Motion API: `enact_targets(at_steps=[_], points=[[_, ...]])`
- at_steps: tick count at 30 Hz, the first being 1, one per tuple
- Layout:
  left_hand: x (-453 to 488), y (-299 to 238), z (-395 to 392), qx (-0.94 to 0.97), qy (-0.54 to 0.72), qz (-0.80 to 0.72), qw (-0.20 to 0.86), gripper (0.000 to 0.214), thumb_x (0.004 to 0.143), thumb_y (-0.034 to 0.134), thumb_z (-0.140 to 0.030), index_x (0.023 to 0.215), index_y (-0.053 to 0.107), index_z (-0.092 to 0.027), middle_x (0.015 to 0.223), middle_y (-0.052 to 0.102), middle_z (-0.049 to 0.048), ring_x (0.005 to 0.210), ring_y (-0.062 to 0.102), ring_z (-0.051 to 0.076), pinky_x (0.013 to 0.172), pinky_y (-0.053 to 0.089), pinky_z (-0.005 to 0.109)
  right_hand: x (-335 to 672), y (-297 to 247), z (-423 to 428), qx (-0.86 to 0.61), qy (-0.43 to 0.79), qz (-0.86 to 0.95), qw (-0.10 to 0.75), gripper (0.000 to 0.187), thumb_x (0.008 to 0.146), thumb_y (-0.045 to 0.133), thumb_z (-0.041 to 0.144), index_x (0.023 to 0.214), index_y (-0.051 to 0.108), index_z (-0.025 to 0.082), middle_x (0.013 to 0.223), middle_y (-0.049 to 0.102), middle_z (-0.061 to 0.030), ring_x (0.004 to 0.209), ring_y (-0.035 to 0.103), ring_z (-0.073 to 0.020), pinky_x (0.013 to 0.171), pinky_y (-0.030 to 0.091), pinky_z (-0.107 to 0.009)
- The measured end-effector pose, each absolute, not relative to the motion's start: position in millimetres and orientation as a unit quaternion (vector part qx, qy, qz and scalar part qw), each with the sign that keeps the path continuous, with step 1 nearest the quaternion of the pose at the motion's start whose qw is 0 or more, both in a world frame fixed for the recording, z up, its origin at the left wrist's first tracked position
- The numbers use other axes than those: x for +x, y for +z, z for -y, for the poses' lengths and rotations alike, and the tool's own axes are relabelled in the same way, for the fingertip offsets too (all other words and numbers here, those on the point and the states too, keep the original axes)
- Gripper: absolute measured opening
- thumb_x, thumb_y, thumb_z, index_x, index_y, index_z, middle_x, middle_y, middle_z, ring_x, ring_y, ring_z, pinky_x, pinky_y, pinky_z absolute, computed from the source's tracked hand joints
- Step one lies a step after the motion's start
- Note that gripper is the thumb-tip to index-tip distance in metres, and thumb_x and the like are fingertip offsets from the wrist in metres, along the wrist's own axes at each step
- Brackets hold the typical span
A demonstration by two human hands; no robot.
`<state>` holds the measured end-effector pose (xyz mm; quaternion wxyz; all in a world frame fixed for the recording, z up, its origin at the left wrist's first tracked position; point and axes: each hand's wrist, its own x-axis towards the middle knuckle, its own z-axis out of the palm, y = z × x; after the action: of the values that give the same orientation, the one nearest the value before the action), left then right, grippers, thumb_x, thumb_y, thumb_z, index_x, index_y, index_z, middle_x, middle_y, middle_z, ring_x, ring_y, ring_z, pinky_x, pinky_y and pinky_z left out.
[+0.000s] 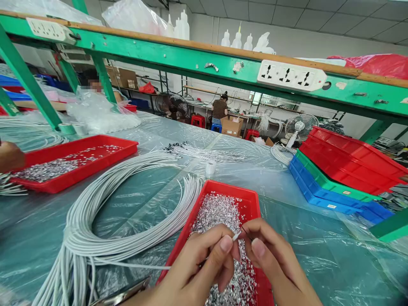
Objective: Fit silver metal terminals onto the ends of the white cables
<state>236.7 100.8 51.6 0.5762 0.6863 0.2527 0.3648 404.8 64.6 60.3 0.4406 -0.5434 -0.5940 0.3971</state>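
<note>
Glossy plastic tray point(223, 189) — shiny metal bits point(219, 212)

A plastic-sheeted desk point(318, 259) stretches beneath a green-painted shelf frame point(191, 57) carrying a white power strip point(291, 75) in a white-walled workshop with a panelled ceiling point(287, 10), where two fans point(301, 124), red stools point(198, 121), cardboard boxes point(231, 126) and a worker in a striped top point(219, 108) line the far benches point(204, 90).

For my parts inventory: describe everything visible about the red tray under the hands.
The red tray is a shallow rectangular bin, plastic by its look, lying flat on the film-covered table. Small shiny silver pieces are heaped in it. The left hand and right hand hover over its near end, hiding part; a white cable crosses its left wall.
</note>
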Motion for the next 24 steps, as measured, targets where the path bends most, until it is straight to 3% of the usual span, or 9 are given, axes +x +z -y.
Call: enact_targets(at_steps=[7,12,17,21,24], points=[[237.8,54.1,-102.2,0.608,0.422,-0.280,0.612,0.029,0.091,0.055,-0.042,0.078,0.063,-0.017,0.066,0.056,-0.0019,0.053,0.043,0.006,0.050,0.034,0.017,404.2,64.8,-69.1,-0.536,0.364,0.623,0.438,0.023,0.091,0.050,0.049,0.097,0.066,0.033,0.093,0.064,0.0003,0.091,0.056,-0.0188,0.078,0.046,-0.027],[239.0,58.0,-105.4,0.565,0.423,-0.267,0.657,0.025,0.085,0.063,-0.038,0.076,0.068,-0.016,0.058,0.059,-0.0006,0.054,0.053,0.009,0.054,0.042,0.019,404.9,65.7,-71.3,-0.529,0.343,0.655,0.416,0.023,0.093,0.047,0.044,0.094,0.065,0.029,0.086,0.064,-0.0013,0.083,0.058,-0.0191,0.073,0.048,-0.029],[236.8,56.4,-106.3,0.606,0.412,-0.281,0.620,0.025,0.088,0.059,-0.038,0.076,0.064,-0.017,0.061,0.057,-0.0016,0.056,0.045,0.009,0.054,0.036,0.020,406.9,62.3,-70.5,-0.530,0.337,0.652,0.424,0.026,0.092,0.048,0.048,0.096,0.065,0.029,0.088,0.068,-0.0032,0.084,0.062,-0.0214,0.074,0.050,-0.032],[232.8,57.4,-108.0,0.647,0.412,-0.265,0.585,0.039,0.097,0.039,-0.045,0.086,0.065,-0.018,0.063,0.046,-0.0029,0.062,0.042,0.011,0.062,0.035,0.023,410.1,59.8,-73.6,-0.522,0.318,0.657,0.441,0.024,0.095,0.047,0.047,0.097,0.064,0.031,0.090,0.067,-0.0004,0.083,0.061,-0.0183,0.073,0.049,-0.027],[229.7,58.6,-109.5,0.648,0.392,-0.261,0.599,0.039,0.099,0.037,-0.044,0.083,0.063,-0.018,0.062,0.044,-0.0036,0.061,0.040,0.011,0.063,0.034,0.024,409.2,61.4,-77.0,-0.485,0.329,0.680,0.440,0.023,0.097,0.044,0.044,0.096,0.063,0.031,0.078,0.065,0.0021,0.071,0.059,-0.0155,0.063,0.047,-0.023]])
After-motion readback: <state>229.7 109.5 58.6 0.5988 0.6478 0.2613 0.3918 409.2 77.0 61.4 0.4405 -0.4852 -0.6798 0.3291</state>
